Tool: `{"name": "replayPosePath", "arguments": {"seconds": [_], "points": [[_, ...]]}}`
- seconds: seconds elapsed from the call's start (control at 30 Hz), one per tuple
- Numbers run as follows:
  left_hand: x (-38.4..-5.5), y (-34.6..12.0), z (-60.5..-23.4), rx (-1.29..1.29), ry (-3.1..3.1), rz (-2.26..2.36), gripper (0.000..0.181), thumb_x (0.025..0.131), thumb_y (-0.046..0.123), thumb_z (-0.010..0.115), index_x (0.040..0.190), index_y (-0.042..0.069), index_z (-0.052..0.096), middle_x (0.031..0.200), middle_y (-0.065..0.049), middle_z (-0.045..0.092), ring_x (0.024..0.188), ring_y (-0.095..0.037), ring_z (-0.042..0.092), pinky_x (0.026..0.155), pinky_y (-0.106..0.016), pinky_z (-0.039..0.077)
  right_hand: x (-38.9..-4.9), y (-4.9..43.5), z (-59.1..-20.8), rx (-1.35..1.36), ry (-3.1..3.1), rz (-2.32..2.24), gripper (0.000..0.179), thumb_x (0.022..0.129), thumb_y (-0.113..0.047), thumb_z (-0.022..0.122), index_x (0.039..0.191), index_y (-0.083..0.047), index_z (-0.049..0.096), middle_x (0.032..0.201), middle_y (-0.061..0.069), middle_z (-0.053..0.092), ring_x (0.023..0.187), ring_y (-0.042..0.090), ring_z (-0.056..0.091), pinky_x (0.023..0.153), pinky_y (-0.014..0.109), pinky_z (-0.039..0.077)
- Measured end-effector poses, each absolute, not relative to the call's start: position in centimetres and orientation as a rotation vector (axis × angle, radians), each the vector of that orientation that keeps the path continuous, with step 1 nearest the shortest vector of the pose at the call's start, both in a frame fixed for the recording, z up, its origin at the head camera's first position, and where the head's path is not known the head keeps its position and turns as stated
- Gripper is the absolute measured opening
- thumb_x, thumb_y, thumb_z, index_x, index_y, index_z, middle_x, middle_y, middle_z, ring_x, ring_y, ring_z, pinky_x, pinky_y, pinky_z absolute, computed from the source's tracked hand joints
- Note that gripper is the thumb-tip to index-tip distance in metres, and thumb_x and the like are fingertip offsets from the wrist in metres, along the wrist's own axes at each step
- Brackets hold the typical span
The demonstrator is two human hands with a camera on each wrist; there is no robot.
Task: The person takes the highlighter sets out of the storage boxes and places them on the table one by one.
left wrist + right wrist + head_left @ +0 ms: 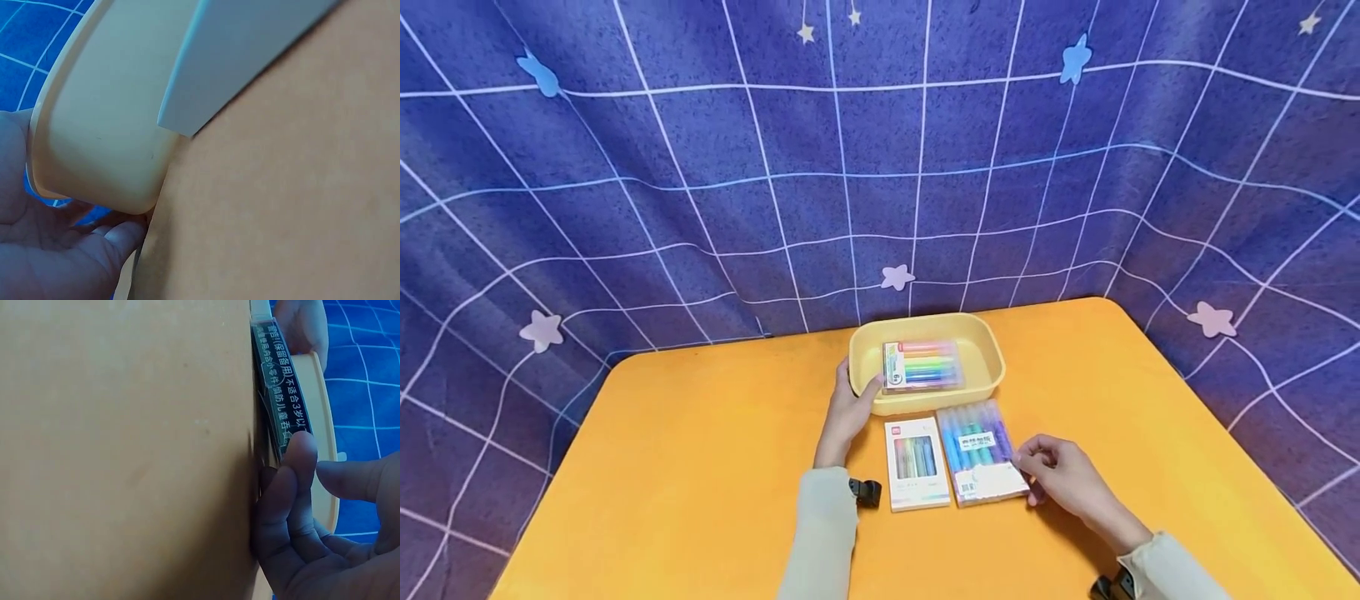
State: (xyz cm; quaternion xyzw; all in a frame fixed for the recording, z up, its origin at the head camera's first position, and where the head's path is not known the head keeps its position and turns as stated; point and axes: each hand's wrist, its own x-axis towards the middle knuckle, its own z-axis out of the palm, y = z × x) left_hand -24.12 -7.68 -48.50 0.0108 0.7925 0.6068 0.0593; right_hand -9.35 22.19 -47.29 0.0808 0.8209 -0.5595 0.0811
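left hand [847, 414] grips yellow plastic tray [940, 403] end | right hand [1063, 477] at blue-purple marker pack [977, 454] edge, can't tell if pinched | step: likely pickup | next: needs secure edge pinch

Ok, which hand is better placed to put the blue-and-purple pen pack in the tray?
Right, I'd say: the right hand is at the pen pack's right edge, while the left hand grips the tray's left end.

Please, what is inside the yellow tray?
One clear pack of coloured pens lies inside the yellow tray. The tray's bottom directly under that pack is covered, so I cannot see it.
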Motion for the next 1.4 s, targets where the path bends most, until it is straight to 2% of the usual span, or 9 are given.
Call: {"name": "replayPosePath", "arguments": {"seconds": [0.73,0.93,1.13,1.4], "points": [[-24.4,-7.4,-48.8,0.057,2.384,1.885,0.08,0.098,0.04,0.063,0.16,0.021,0.018,0.156,-0.015,0.044,0.147,-0.033,0.04,0.122,-0.054,0.029,-10.1,22.5,-46.1,0.179,2.617,-1.433,0.017,0.095,-0.019,0.066,0.088,-0.003,0.065,0.062,0.001,0.062,0.055,0.013,0.062,0.052,0.028,0.056],[-24.5,-7.4,-48.9,0.044,2.386,1.884,0.079,0.098,0.04,0.063,0.16,0.021,0.018,0.158,-0.014,0.042,0.148,-0.033,0.039,0.122,-0.054,0.029,-10.3,22.6,-46.1,0.142,2.617,-1.405,0.017,0.096,-0.019,0.066,0.09,-0.003,0.067,0.065,0.003,0.064,0.056,0.014,0.062,0.052,0.028,0.056],[-24.5,-7.4,-48.9,0.044,2.379,1.893,0.079,0.098,0.04,0.063,0.16,0.02,0.018,0.155,-0.015,0.046,0.146,-0.033,0.041,0.122,-0.054,0.03,-10.7,23.0,-45.9,0.104,2.637,-1.4,0.017,0.096,-0.019,0.065,0.089,-0.004,0.069,0.071,0.005,0.068,0.059,0.014,0.063,0.054,0.027,0.055],[-24.4,-7.4,-48.9,0.024,2.365,1.898,0.078,0.098,0.038,0.064,0.16,0.022,0.02,0.154,-0.014,0.046,0.147,-0.032,0.041,0.123,-0.053,0.027,-11.6,23.5,-45.1,0.018,2.705,-1.326,0.02,0.099,-0.021,0.063,0.089,-0.006,0.07,0.073,0.006,0.07,0.056,0.017,0.062,0.052,0.027,0.052]]}}
